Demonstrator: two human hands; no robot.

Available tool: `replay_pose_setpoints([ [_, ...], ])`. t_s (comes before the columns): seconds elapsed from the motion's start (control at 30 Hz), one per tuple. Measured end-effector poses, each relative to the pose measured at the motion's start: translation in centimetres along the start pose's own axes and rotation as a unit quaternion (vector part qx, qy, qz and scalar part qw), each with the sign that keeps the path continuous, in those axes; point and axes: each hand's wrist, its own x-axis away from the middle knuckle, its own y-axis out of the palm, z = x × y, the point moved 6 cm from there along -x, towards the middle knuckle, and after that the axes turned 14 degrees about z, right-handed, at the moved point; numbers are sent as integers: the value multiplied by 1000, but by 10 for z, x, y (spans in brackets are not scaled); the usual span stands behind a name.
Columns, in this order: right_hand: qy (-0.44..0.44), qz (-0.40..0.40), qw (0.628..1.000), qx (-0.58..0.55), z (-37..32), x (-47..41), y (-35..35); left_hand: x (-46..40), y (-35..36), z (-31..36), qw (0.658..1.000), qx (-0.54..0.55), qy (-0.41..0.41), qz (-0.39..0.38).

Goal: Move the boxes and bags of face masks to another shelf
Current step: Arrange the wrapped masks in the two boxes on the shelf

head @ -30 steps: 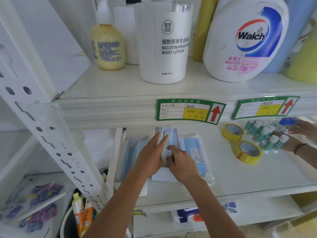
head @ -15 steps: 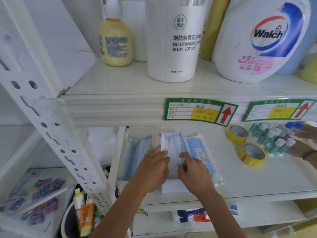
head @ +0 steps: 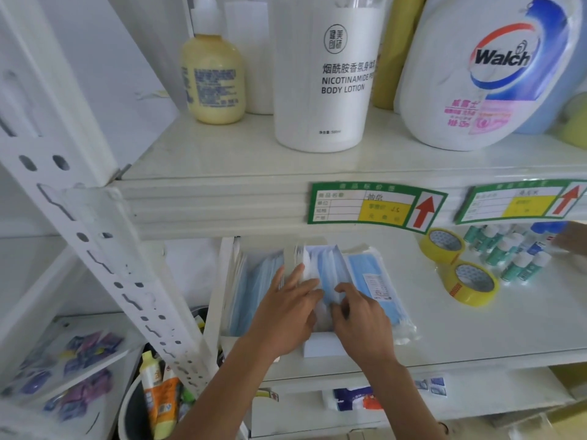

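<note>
On the middle shelf [head: 476, 338] lie three lots of blue face masks side by side. A clear bag of masks [head: 374, 281] with a white label lies on the right. An open white box of masks [head: 324, 265] sits in the middle, and another open box of masks [head: 251, 287] stands at the left. My left hand [head: 286, 312] rests flat on the middle box's left side, fingers spread. My right hand [head: 359, 315] pinches the masks at the box's near right edge, between the box and the bag.
Two yellow tape rolls [head: 470, 284] and several small green bottles [head: 508, 249] lie to the right, where another person's hand [head: 571, 239] reaches in. The shelf above holds a body lotion bottle [head: 324, 74], a Walch jug [head: 482, 71] and a yellow pump bottle [head: 212, 77]. A white post [head: 104, 249] slants at left.
The view has moved in closer. My hands have slid slightly nearer on the middle box, and my right fingers have curled onto the masks. The boxes and bag have not moved.
</note>
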Motion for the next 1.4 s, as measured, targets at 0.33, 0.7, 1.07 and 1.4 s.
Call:
replay_pose_setpoints([
  [0.33, 6, -6, 1000, -2, -1, 0, -2, 7, -7, -16, 989, 100, -77, 76],
  [0.7, -11, -15, 1000, 22, -9, 2, -4, 10, -4, -20, 985, 123, -115, 34],
  [1.07, 24, -63, 995, 72, -15, 5, -4, 10, 1, -15, 995, 84, -54, -13],
  [1.4, 20, -69, 994, 82, -20, 6, 4, 1, -10, -13, 1000, 9, 10, -14],
])
